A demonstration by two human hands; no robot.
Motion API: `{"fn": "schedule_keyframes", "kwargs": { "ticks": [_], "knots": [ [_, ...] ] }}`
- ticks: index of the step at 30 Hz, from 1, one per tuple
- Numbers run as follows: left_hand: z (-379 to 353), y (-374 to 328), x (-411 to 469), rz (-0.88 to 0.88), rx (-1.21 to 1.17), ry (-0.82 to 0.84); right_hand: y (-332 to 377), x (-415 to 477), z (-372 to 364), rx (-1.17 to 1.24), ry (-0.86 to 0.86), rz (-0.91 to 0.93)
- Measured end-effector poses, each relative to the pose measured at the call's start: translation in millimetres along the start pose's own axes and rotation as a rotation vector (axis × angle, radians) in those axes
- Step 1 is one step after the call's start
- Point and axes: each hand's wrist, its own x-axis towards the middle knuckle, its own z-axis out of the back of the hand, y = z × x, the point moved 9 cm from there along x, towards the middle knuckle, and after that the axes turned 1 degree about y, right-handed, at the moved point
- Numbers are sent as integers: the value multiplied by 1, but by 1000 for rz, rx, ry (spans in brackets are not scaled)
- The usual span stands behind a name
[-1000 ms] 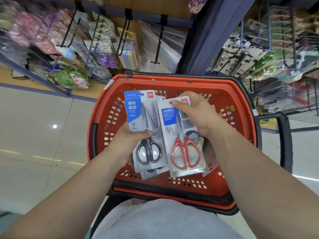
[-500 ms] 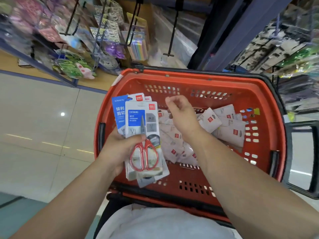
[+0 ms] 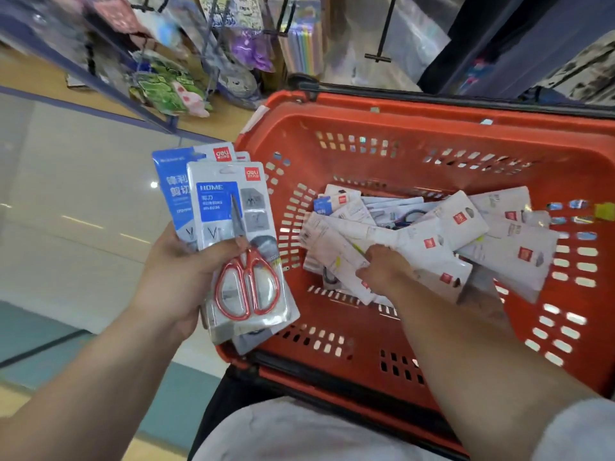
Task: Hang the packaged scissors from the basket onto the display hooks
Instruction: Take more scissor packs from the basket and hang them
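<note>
Packaged scissors (image 3: 253, 304) held as a fanned stack, clamped in the left hand (image 3: 179, 274) with the thumb across the front, just over the left rim of the basket (image 3: 416, 118). On top, the red-handled pack (image 3: 229, 181); behind it, a blue-card pack (image 3: 173, 197). Further loose packs (image 3: 466, 241) heaped mostly face down toward the basket's right wall. Noted against a second ago: red-handled pack passed out of the right hand (image 3: 382, 267) onto the stack, and that hand since lowered into the basket, now resting with bent fingers on a white pack at the heap's near left edge. Cannot tell whether closed on that pack or only touching. Judged still a gathering step, one more pack likely next. Nothing on the display hooks (image 3: 377, 56) from this stack yet; hooks well beyond the basket's far rim.
</note>
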Motion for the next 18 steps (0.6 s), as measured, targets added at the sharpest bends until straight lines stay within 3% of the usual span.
{"fn": "schedule_keyframes", "kwargs": {
  "ticks": [5, 11, 15, 18],
  "knots": [
    [-9, 6, -3, 33, -5, 29, 7, -10, 0, 36, 5, 65],
    [-19, 0, -4, 3, -3, 11, 12, -70, 73, 545, -50, 166],
    [-29, -3, -11, -12, 3, -1, 16, -120, 101, 955, 165, 212],
    [-39, -5, -16, -16, -8, 10, 12, -147, 120, 900, 144, 328]
  ]
}}
